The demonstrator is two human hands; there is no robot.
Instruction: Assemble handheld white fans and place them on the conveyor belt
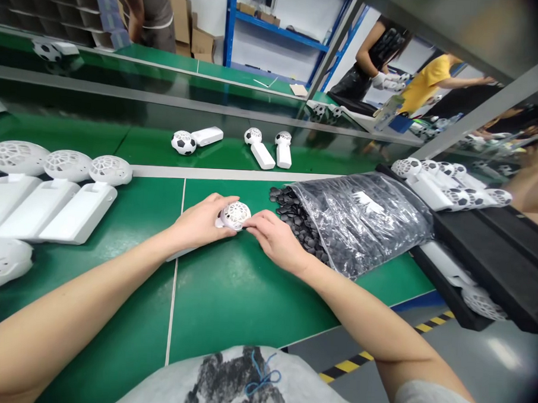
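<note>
My left hand [212, 220] is closed around a white handheld fan [236, 214] with a round, web-like grille; its handle runs back beneath the palm, mostly hidden. Against the right side of that grille, the fingertips of my right hand [272, 234] are pinched together on a small dark piece, of which only a sliver shows. Just right of this hand, a clear plastic bag [366, 217] lies on its side. Many small black pieces [301, 224] spill from its mouth onto the green table [229, 306].
White fans [79, 214] lie in a row at left. Fans with football-patterned heads [183, 142] rest on the green conveyor behind. At right, black trays [494, 235] hold more fans. A metal post [333, 47] stands beyond. Other people [373, 57] work at the back.
</note>
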